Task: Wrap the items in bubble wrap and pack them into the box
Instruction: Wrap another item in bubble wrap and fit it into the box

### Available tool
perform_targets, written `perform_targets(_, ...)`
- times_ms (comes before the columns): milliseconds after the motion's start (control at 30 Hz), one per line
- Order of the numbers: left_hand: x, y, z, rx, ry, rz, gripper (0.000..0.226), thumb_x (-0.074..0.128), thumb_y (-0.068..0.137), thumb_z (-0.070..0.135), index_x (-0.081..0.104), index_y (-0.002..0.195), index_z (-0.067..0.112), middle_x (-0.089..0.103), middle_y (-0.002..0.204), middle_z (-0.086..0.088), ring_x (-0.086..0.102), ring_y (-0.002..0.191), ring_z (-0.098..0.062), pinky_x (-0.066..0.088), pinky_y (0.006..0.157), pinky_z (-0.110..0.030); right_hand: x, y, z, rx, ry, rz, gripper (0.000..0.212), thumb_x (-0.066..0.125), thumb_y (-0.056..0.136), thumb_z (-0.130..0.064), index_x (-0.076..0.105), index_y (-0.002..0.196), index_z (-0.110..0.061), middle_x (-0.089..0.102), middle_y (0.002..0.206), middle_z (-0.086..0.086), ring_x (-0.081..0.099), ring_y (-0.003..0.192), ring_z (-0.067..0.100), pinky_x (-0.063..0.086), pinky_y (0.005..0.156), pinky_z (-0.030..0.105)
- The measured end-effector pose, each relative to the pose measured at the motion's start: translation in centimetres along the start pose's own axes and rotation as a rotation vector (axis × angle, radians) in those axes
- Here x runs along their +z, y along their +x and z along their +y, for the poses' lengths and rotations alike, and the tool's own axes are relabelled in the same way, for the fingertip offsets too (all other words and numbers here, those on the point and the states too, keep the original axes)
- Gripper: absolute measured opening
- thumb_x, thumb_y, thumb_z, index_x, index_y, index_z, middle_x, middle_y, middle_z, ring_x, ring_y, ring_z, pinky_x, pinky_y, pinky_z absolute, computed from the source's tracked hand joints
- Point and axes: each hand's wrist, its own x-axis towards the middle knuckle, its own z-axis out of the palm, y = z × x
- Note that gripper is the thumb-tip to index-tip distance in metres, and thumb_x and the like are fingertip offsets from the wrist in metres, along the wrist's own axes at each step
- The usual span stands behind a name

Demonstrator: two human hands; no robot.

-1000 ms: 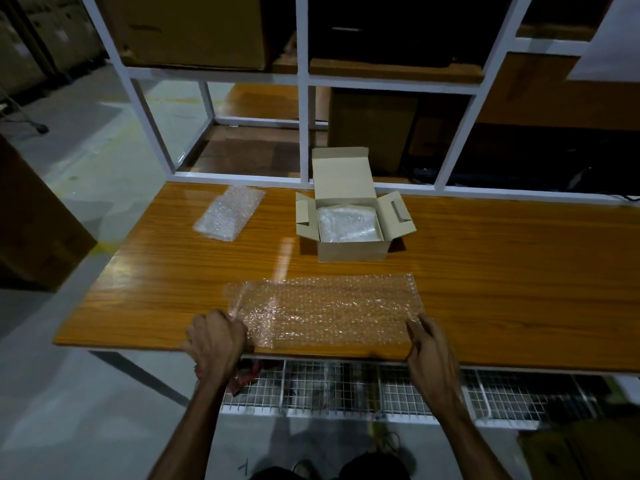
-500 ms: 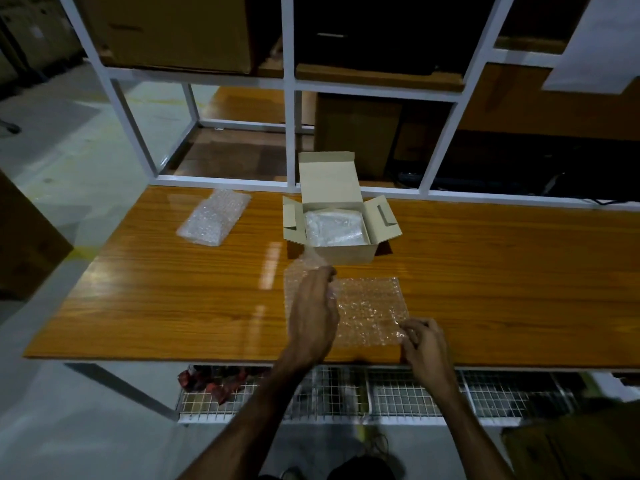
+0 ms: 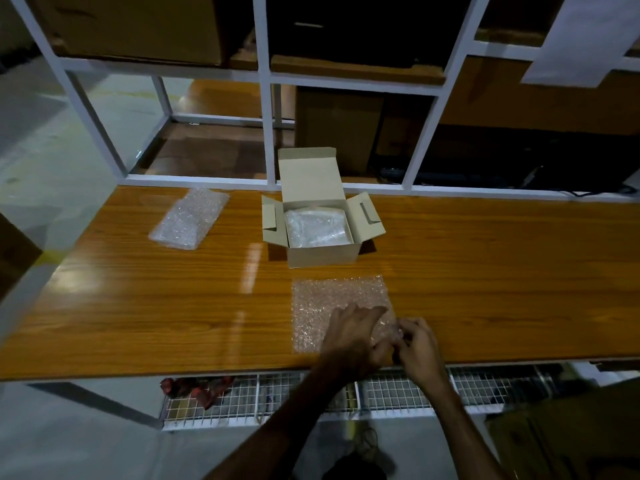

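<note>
Both hands are working at the near right corner of the folded bubble wrap sheet (image 3: pixel 341 306) on the wooden table (image 3: pixel 138 306). The left hand (image 3: pixel 356 336) is lying over the sheet with fingers spread, apparently pressing the fold flat, while the right hand (image 3: pixel 417 344) is pinching the sheet's right edge, probably to line up the layers, though the dim light is hiding the fingertips. Half a second ago the left hand was carrying the sheet's left side across; now the fold is sitting doubled, about half as wide. Just beyond it, the open cardboard box (image 3: pixel 322 252) is already holding one wrapped item (image 3: pixel 317 228), and another wrapped bundle (image 3: pixel 188 220) is waiting well to the left, not yet packed.
</note>
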Motion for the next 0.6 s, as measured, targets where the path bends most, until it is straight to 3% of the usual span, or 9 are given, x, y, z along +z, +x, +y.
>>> perform_targets(100,-1.3,0.2,-1.6,-0.149,0.099,0.036,0.037,0.049,0.104,0.041,0.058,0.138,0.030,0.064,0.140,0.007,0.048,0.134,-0.013,0.035,0.118,-0.047,-0.3,-0.1,-0.5,0.070,-0.011,0.044,0.037,0.057,0.098,0.007,0.067,0.130,-0.009,0.056,0.126,0.000,0.060,0.116,0.021,0.055,0.096,0.034)
perform_targets(167,-2.1,0.4,-3.1,-0.263,0.220,-0.025,0.034,0.052,0.102,0.040,0.056,0.136,0.034,0.055,0.149,0.006,0.039,0.143,-0.016,0.028,0.123,-0.049,-0.2,-0.1,-1.0,0.081,0.002,0.063,0.042,0.053,0.097,0.012,0.067,0.131,-0.009,0.056,0.132,0.003,0.055,0.116,0.015,0.049,0.096,0.028)
perform_targets(233,-2.5,0.2,-4.8,-0.351,0.288,-0.096,0.038,0.046,0.104,0.044,0.051,0.140,0.033,0.041,0.161,-0.001,0.027,0.153,-0.023,0.025,0.124,-0.056,0.2,-0.1,-1.2,0.058,0.008,0.094,0.036,0.054,0.101,0.003,0.068,0.130,-0.013,0.057,0.133,0.003,0.054,0.115,0.014,0.048,0.097,0.029)
perform_targets(300,-2.6,0.0,-6.1,-0.412,0.300,-0.163,0.048,0.036,0.107,0.051,0.042,0.149,0.030,0.026,0.169,-0.008,0.015,0.159,-0.031,0.022,0.125,-0.062,0.7,0.2,-1.5,0.000,-0.023,0.183,0.026,0.054,0.105,-0.010,0.070,0.125,-0.017,0.060,0.128,0.004,0.058,0.111,0.018,0.056,0.096,0.041)
perform_targets(400,-2.8,-0.2,-6.9,-0.453,0.298,-0.258,0.061,0.022,0.111,0.052,0.021,0.163,0.022,0.002,0.175,-0.015,-0.004,0.162,-0.035,0.007,0.130,-0.058,2.6,0.7,-2.6,-0.152,-0.099,0.221,0.025,0.050,0.108,-0.025,0.067,0.126,-0.023,0.060,0.134,0.000,0.061,0.109,0.018,0.058,0.093,0.045)
perform_targets(467,-3.0,-0.5,-6.6,-0.476,0.309,-0.309,0.074,0.005,0.106,0.062,0.004,0.167,0.020,-0.016,0.173,-0.014,-0.016,0.160,-0.033,-0.003,0.131,-0.056,4.9,1.1,-4.0,-0.350,-0.189,0.082,0.035,0.045,0.111,-0.028,0.057,0.143,-0.024,0.051,0.154,-0.001,0.052,0.136,0.017,0.045,0.114,0.045)
perform_targets(533,-3.3,-0.8,-6.1,-0.464,0.309,-0.363,0.113,-0.027,0.074,0.086,-0.012,0.165,0.021,-0.030,0.168,-0.013,-0.026,0.157,-0.034,-0.011,0.129,-0.058,6.9,1.8,-5.0,-0.517,-0.316,-0.101,0.048,0.041,0.112,-0.028,0.038,0.159,-0.021,0.026,0.170,-0.001,0.019,0.158,0.014,0.019,0.129,0.046)
perform_targets(600,-3.7,-1.0,-6.0,-0.437,0.315,-0.379,0.146,-0.043,0.042,0.091,-0.014,0.165,0.018,-0.032,0.168,-0.013,-0.029,0.157,-0.034,-0.016,0.126,-0.059,7.5,2.8,-5.9,-0.444,-0.403,-0.255,0.059,0.034,0.110,-0.039,0.019,0.165,-0.024,0.002,0.172,-0.006,-0.002,0.160,0.013,0.000,0.130,0.042)
